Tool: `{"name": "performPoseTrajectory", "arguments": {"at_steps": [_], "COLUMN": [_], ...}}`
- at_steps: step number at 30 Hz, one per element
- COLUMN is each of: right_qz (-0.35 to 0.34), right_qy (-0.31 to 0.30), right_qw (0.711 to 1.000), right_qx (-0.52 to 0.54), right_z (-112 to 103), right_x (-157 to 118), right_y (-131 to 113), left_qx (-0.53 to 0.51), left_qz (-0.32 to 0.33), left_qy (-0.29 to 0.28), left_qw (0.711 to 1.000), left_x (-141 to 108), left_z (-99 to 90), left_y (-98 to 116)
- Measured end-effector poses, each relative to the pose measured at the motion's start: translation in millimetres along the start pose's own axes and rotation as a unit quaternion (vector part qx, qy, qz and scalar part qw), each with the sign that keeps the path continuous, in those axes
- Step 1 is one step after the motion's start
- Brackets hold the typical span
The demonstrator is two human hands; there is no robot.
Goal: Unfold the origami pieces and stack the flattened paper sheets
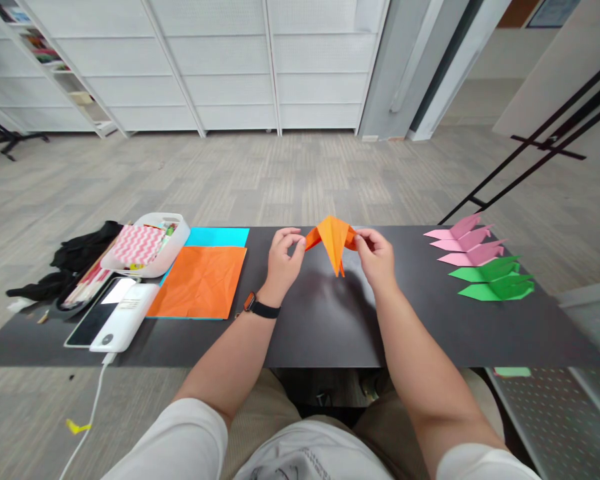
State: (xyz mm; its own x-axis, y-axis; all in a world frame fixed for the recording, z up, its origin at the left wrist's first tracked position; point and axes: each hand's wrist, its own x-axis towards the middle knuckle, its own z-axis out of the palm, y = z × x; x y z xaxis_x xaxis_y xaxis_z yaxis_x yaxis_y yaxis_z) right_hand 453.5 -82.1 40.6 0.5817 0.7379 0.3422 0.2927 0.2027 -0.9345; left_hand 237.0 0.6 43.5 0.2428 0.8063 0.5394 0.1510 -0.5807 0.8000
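An orange folded-paper crane [333, 239] is held up between my two hands, above the dark table. My left hand [285, 261], with a black-strapped watch on its wrist, pinches the tip of the paper's left wing. On the other side, my right hand [376, 257] grips the right wing between thumb and fingers. The middle of the folded piece forms a peak, and narrow points hang down from it toward the tabletop.
Left on the table [325, 333] lie orange paper [200, 283], blue paper [220, 237], a white basket [180, 240], a phone [97, 317], a white power bank [125, 319] and black cloth [87, 247]. At right sit several pink [470, 247] and green paper cranes [497, 288].
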Motion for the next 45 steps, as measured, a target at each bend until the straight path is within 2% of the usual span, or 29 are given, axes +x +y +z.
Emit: {"name": "performPoseTrajectory", "arguments": {"at_steps": [4, 11, 13, 16, 19, 22, 24, 29, 34, 38, 40, 42, 45], "right_qz": [-0.006, 0.012, 0.02, 0.025, 0.025, 0.015, 0.013, 0.012, -0.008, -0.006, -0.003, 0.007, 0.052], "right_qy": [0.022, -0.005, -0.006, 0.007, 0.017, 0.022, 0.015, -0.041, -0.123, -0.197, -0.19, -0.154, -0.092], "right_qw": [0.998, 0.994, 0.994, 0.994, 0.991, 0.988, 0.987, 0.99, 0.987, 0.976, 0.976, 0.981, 0.994], "right_qx": [-0.051, -0.109, -0.107, -0.108, -0.127, -0.154, -0.16, -0.131, -0.101, -0.09, -0.11, -0.116, -0.028], "right_z": [-16, -37, -38, -36, -33, -27, -21, -11, -17, -24, -26, -27, -28], "right_x": [10, 20, 21, 21, 19, 13, 9, 2, 4, 6, 8, 11, 15], "right_y": [6, 5, 6, 7, 5, 1, -3, -8, -8, -5, -4, -2, 2], "left_qx": [0.056, 0.109, 0.116, 0.129, 0.123, 0.116, 0.118, 0.13, 0.093, 0.087, 0.086, 0.049, -0.066], "left_qz": [0.01, 0.0, 0.007, 0.058, 0.121, 0.134, 0.122, 0.082, 0.044, -0.049, -0.091, -0.113, -0.158], "left_qy": [-0.001, -0.019, -0.015, -0.013, -0.065, -0.124, -0.131, -0.083, -0.053, -0.024, -0.027, -0.031, -0.049], "left_qw": [0.998, 0.994, 0.993, 0.99, 0.983, 0.976, 0.977, 0.985, 0.993, 0.995, 0.992, 0.992, 0.984], "left_x": [4, 11, 11, 7, 0, -7, -11, -12, -3, 6, 9, 12, 14], "left_z": [-4.4, -10.8, -11.5, -11.9, -9.6, -2.4, 4.1, 11.1, -0.2, -11.1, -14.2, -15.0, -12.3], "left_y": [-12, -31, -28, -16, 1, 10, 11, 0, -11, -21, -26, -31, -36]}}
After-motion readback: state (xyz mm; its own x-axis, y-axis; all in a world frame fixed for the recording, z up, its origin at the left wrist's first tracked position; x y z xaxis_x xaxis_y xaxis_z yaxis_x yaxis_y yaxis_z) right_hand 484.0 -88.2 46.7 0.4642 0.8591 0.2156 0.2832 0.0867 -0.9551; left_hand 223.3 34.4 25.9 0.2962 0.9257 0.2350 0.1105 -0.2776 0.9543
